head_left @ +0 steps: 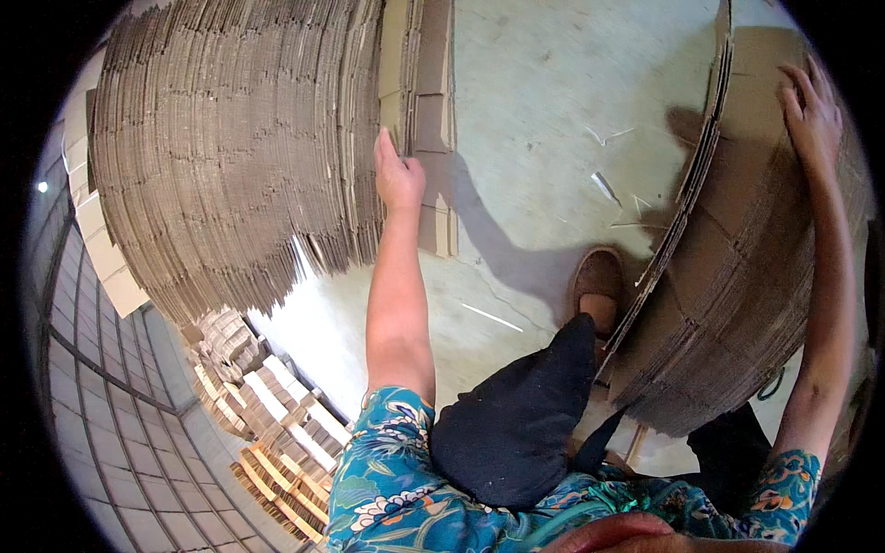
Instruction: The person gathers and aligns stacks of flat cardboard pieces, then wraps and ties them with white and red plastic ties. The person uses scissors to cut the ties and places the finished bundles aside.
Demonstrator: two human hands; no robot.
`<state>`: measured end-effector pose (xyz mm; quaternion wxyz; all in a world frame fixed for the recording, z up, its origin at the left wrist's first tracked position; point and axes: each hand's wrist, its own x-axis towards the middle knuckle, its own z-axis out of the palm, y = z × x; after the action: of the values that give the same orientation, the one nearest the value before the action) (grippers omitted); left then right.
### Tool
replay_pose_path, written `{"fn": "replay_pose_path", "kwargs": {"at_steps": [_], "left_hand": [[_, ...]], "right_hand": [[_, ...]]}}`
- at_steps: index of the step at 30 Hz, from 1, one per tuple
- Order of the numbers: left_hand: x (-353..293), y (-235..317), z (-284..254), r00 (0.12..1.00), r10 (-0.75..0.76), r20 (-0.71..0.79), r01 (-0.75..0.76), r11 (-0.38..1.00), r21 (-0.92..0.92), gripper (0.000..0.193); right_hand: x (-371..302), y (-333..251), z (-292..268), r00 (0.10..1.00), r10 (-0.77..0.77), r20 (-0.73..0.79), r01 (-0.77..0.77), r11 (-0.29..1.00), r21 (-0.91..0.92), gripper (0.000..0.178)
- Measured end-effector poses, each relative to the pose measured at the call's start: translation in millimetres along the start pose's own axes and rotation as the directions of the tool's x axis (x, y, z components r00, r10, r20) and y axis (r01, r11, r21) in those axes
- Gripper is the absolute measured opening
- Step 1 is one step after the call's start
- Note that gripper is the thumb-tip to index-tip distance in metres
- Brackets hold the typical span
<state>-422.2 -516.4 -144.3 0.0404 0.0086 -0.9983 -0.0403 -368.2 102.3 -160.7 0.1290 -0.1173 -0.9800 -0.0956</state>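
A long row of flattened cardboard boxes (230, 138) stands on edge at the left, packed tightly. My left hand (400, 177) is at the right face of this row, fingers stretched out and thumb apart, beside a few cardboard sheets (433, 138) at the row's end. On the right, several flat cardboard sheets (728, 249) stand together, tilted, near my right leg. My right hand (815, 118) rests on their broad face near the far right, with fingers spread. Neither hand's fingers wrap round anything that I can see.
Pale concrete floor (535, 120) runs between the two cardboard groups, with white scraps (604, 187) and a thin strip (491, 318) on it. My brown shoe (597, 286) stands next to the right sheets. Farther stacks (286, 488) and a gridded wall (120, 433) are at lower left.
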Motion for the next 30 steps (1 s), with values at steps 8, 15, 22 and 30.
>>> {"fn": "replay_pose_path", "kwargs": {"at_steps": [8, 15, 22, 30], "left_hand": [[12.0, -12.7, -21.2, 0.950, 0.305, 0.065, -0.312, 0.935, 0.166, 0.058], [1.5, 22.3, 5.1, 0.959, 0.028, 0.282, -0.069, 0.988, 0.138, 0.049], [-10.2, 22.0, 31.5, 0.939, 0.070, 0.335, -0.192, 0.919, 0.345, 0.073], [-2.9, 17.9, 5.5, 0.951, 0.040, 0.306, -0.084, 0.988, 0.130, 0.078]], "right_hand": [[-2.5, -5.0, -1.5, 1.000, 0.014, -0.018, -0.014, 1.000, 0.009, 0.034], [-3.1, 0.6, -1.9, 0.998, -0.021, -0.066, 0.022, 1.000, 0.022, 0.032], [-1.5, -2.2, -0.3, 0.994, -0.090, -0.063, 0.095, 0.991, 0.094, 0.031], [-4.1, -4.9, -11.5, 0.999, -0.002, 0.045, -0.001, 0.998, 0.065, 0.031]]}}
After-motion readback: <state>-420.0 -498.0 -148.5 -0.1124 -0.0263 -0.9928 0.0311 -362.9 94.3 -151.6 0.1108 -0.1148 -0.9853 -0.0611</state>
